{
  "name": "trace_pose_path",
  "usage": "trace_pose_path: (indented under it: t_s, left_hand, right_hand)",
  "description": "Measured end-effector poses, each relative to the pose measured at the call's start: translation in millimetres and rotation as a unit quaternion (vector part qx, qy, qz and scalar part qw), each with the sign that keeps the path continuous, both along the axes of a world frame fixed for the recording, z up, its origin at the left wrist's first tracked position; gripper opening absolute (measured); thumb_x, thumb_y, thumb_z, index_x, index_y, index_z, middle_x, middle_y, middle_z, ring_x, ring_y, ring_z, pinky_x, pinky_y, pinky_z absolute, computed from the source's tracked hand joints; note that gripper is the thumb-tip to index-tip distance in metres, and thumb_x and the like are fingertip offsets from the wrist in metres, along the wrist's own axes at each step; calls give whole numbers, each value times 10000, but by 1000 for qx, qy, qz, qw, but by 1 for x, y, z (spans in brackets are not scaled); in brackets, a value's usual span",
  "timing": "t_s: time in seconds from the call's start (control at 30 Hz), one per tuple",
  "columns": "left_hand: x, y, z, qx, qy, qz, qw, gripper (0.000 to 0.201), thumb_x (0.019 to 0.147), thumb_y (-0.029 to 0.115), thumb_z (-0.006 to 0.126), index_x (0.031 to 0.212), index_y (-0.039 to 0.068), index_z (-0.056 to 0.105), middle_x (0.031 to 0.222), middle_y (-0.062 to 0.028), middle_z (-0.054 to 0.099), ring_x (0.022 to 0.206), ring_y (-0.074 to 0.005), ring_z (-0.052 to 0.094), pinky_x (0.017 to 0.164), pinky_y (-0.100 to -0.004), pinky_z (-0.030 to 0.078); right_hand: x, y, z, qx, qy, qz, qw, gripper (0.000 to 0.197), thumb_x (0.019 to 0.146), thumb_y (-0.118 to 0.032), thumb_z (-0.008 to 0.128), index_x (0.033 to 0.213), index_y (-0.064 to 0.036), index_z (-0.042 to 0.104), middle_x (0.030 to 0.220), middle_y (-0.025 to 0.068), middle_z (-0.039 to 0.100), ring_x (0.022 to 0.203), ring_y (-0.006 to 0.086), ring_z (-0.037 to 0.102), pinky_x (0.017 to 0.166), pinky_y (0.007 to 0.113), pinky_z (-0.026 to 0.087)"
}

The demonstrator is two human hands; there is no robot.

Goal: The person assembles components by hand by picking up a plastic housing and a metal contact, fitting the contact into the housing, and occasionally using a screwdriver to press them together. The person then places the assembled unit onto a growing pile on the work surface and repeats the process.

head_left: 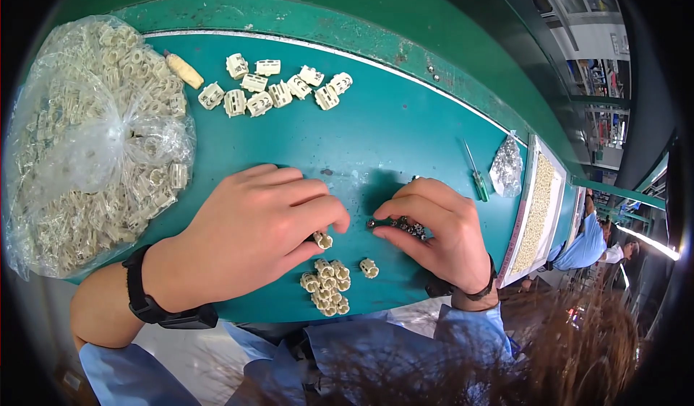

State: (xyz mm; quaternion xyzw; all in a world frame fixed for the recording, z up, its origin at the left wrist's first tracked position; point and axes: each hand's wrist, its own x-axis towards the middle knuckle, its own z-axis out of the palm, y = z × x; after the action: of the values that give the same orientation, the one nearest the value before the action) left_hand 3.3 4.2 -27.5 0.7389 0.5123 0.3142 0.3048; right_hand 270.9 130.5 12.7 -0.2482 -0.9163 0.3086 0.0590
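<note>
My left hand (271, 214) is closed, thumb and fingers pinching a small cream plastic socket part (323, 240) with its hollow end showing. Opposite it, my right hand (444, 225) curls around several small dark, shiny metal pieces (410, 227). One of these pokes out between thumb and forefinger, pointing toward the left hand; their exact kind is too small to tell. Just below the left hand lies a cluster of cream socket parts (327, 284). A single socket part (369, 267) sits apart to its right.
A large clear bag (94, 146) of cream parts fills the left side. Printed cream pieces (279, 94) lie scattered at the back, near a tan, finger-shaped object (185, 71). At right are a screwdriver (480, 183), a small bag of metal pieces (507, 166) and a tray (515, 251) of tiny parts.
</note>
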Motion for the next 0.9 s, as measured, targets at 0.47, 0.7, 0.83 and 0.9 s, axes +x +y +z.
trace_pose_path:
  t_s: [0.47,0.7,0.83,0.9]
  left_hand:
    - [-4,-1,-1,3,11,-27,1000,302,814,148,943,1083,162,806,1069,6,741,989,-261,716,901,-412,598]
    - [1,-4,-4,8,18,-8,1000,266,814,158,948,1039,168,808,1028,21,731,929,-246,685,844,-400,571]
    - [7,-5,-6,26,21,17,999,251,806,173,957,1006,177,805,988,38,723,887,-236,648,812,-393,530]
    - [10,-6,-8,30,20,34,999,243,806,197,960,988,179,800,966,45,716,876,-234,632,808,-393,509]
  right_hand:
    - [0,5,-6,66,27,71,995,240,827,-121,966,1036,-99,851,992,35,767,843,262,740,711,402,597]
    - [1,5,-11,63,34,77,994,243,822,-117,973,1032,-101,852,986,35,764,840,262,738,693,392,582]
    - [-2,5,-12,43,44,64,996,235,825,-104,977,1027,-97,857,980,38,768,834,259,736,681,389,576]
    - [-6,1,-10,29,50,57,997,232,826,-100,979,1025,-94,858,978,39,771,832,258,736,677,389,575]
